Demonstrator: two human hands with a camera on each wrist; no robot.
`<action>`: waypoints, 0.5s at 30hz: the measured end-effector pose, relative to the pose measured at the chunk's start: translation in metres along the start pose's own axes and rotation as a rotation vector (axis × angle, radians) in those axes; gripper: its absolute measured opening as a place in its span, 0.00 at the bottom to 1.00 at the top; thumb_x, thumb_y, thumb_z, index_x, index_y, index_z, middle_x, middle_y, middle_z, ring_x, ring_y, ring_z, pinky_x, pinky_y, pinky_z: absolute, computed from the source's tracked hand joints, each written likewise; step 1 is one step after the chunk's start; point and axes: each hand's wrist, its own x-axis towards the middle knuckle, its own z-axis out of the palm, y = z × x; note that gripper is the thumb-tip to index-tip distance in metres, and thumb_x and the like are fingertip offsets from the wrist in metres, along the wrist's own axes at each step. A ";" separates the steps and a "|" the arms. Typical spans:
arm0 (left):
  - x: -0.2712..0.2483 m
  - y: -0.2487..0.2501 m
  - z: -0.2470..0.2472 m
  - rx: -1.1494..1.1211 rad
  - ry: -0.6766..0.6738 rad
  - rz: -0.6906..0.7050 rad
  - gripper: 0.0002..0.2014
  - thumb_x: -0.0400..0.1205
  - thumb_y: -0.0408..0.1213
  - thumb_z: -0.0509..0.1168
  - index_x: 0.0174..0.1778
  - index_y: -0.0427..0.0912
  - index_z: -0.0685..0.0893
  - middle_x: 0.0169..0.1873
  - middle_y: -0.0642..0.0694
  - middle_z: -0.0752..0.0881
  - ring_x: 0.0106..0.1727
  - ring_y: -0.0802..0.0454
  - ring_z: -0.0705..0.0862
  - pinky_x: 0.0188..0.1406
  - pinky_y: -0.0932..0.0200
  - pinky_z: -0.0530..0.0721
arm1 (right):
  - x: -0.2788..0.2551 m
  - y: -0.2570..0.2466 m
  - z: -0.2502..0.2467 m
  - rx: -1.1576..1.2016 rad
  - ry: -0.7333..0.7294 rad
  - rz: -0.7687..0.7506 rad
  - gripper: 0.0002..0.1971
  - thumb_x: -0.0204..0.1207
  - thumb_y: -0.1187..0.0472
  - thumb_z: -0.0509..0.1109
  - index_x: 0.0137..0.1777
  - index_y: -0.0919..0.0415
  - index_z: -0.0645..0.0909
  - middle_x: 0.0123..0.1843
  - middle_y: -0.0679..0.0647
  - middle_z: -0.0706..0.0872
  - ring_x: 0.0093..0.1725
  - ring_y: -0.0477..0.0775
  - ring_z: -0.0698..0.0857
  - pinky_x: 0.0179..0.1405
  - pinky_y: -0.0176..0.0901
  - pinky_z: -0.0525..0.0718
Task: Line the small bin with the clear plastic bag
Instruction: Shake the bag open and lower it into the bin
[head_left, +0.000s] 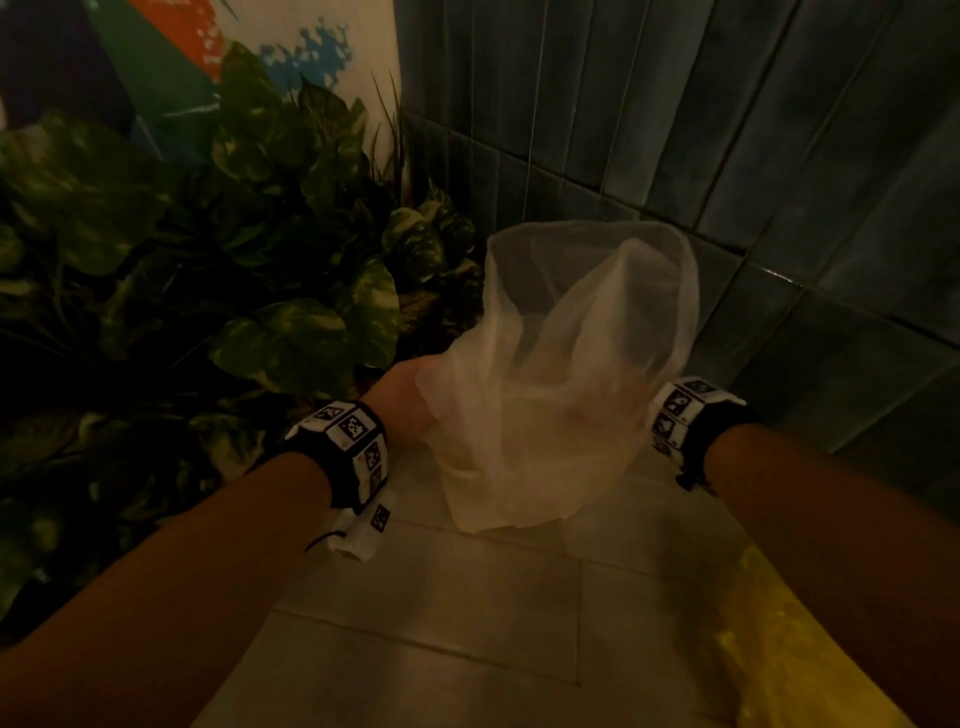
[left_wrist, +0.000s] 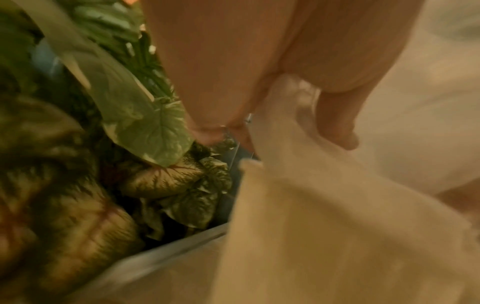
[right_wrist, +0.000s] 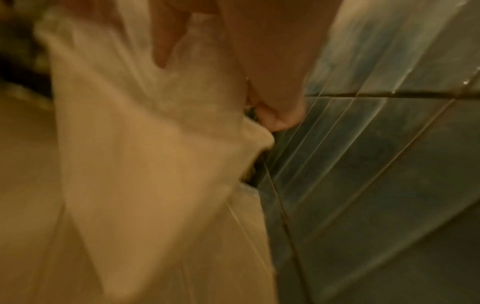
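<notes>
The clear plastic bag (head_left: 587, 332) hangs puffed up between my two hands, low over the pale floor tiles (head_left: 467, 597). My left hand (head_left: 410, 402) grips its left edge; in the left wrist view the left hand (left_wrist: 285, 107) has thumb and fingers curled round a bunched fold of the bag (left_wrist: 324, 216). My right hand (right_wrist: 270, 92) pinches the right side of the bag (right_wrist: 145, 154); in the head view the film hides it and only its wrist band shows. I cannot make out the small bin in any view.
Large-leaved green plants (head_left: 208, 260) crowd the left side, close to my left hand. A dark tiled wall (head_left: 779, 156) runs behind and to the right and meets the floor in a corner behind the bag. Something yellow (head_left: 779, 649) lies at the lower right.
</notes>
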 end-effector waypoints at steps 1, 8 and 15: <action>0.003 -0.003 0.002 0.046 -0.003 -0.005 0.20 0.89 0.38 0.53 0.78 0.39 0.68 0.77 0.41 0.70 0.78 0.46 0.69 0.78 0.59 0.61 | 0.002 0.000 0.005 -0.025 -0.061 -0.017 0.25 0.85 0.64 0.58 0.80 0.67 0.59 0.84 0.63 0.58 0.83 0.60 0.56 0.75 0.36 0.49; 0.000 -0.016 0.000 -0.193 -0.037 -0.016 0.29 0.71 0.46 0.76 0.67 0.48 0.76 0.62 0.47 0.81 0.63 0.47 0.79 0.62 0.52 0.77 | 0.024 0.026 0.027 -0.303 -0.187 0.043 0.41 0.74 0.32 0.58 0.83 0.48 0.50 0.84 0.54 0.55 0.82 0.59 0.57 0.82 0.58 0.56; -0.007 0.001 -0.057 -0.582 0.151 0.140 0.28 0.80 0.31 0.67 0.74 0.55 0.70 0.71 0.45 0.75 0.69 0.48 0.76 0.63 0.55 0.80 | 0.022 0.022 0.016 -0.096 -0.078 0.060 0.33 0.77 0.43 0.66 0.79 0.54 0.63 0.79 0.58 0.68 0.76 0.61 0.68 0.75 0.51 0.66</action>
